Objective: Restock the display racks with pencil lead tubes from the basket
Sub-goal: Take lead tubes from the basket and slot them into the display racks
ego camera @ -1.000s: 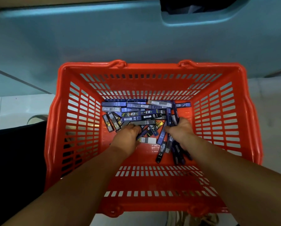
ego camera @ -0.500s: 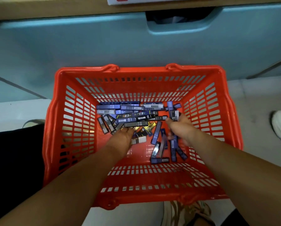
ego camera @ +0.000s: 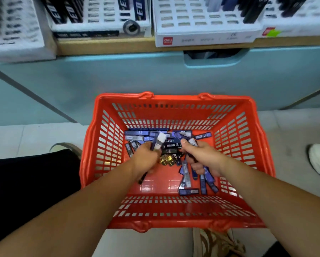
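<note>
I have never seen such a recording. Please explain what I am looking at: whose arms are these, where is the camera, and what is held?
No machine here: a person works with bare hands, and the camera sits on their head, looking forward and down. A red basket stands on the floor and holds small pencil lead tubes. The left hand grips a few tubes; the right hand grips a bunch of purple ones. Above, white display racks stand on a shelf.

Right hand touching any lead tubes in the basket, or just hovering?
Touching. Head view: the right hand grips a bunch of lead tubes, fingers curled round them, ends sticking out above and below the fist.
</note>
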{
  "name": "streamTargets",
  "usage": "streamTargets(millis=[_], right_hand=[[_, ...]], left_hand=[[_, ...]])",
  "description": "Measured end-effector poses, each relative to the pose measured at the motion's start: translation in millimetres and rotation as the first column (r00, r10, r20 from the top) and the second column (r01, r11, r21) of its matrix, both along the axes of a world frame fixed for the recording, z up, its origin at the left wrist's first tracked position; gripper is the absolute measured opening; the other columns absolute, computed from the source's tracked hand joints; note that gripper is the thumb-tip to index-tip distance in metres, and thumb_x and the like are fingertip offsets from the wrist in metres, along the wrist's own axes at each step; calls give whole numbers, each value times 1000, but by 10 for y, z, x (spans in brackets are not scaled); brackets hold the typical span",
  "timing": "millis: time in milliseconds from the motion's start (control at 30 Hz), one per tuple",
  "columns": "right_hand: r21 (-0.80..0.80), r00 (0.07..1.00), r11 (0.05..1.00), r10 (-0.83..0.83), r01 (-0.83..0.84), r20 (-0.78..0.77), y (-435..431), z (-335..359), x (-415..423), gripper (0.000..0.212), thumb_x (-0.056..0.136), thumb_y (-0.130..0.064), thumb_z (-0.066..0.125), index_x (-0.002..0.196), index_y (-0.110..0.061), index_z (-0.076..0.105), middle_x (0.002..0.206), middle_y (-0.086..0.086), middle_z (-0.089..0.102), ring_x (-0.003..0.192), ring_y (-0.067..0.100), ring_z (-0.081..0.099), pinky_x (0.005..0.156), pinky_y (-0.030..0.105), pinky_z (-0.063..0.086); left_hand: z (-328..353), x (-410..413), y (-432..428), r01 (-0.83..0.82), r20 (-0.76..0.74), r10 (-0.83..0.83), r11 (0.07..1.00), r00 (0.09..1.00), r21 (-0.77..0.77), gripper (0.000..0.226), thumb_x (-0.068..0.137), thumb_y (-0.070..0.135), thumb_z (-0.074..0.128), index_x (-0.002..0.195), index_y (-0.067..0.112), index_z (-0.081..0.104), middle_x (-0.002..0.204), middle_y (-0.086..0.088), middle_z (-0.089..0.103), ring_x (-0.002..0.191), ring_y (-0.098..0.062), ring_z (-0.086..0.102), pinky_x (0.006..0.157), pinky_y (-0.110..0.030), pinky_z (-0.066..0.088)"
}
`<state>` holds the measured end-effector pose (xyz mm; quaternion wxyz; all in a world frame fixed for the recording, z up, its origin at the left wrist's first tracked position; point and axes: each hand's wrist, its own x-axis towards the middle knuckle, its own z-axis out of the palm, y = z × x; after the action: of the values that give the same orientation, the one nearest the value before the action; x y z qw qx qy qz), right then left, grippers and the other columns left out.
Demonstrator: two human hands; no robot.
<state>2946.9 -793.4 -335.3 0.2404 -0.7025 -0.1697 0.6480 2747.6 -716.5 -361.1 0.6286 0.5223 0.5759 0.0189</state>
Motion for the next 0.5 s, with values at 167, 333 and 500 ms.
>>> streamTargets(millis=[167,333,500], right_hand=[[66,990,997,51,-42,-130,171,497,-64,53,93,-68,55,106,-17,55,61,1,44,42,11,24,45,19,20],[127,979,981,161,-145,-126,281,1166,-177,55,94,-71,49,107,-17,54,61,2,41,40,10,22,43,16,19],[162,951,943,304,-291,-56,327,1843,-292,58,93,-72,49,108,-16,55,62,2,41,41,10,22,43,16,20]], left_hand=[[553,139,172,-297,154,292,955,944,5,40,98,58,59,85,20,56,60,2,46,40,-11,38,42,-19,30],[1303,81,255,-313,301,307,949,903,-28,44,93,60,67,84,19,56,64,-2,41,43,-12,34,42,-18,27],[1887,-21,372,-306,376,267,951,887,47,27,97,30,72,81,17,54,63,-2,41,42,-10,32,37,-20,25]])
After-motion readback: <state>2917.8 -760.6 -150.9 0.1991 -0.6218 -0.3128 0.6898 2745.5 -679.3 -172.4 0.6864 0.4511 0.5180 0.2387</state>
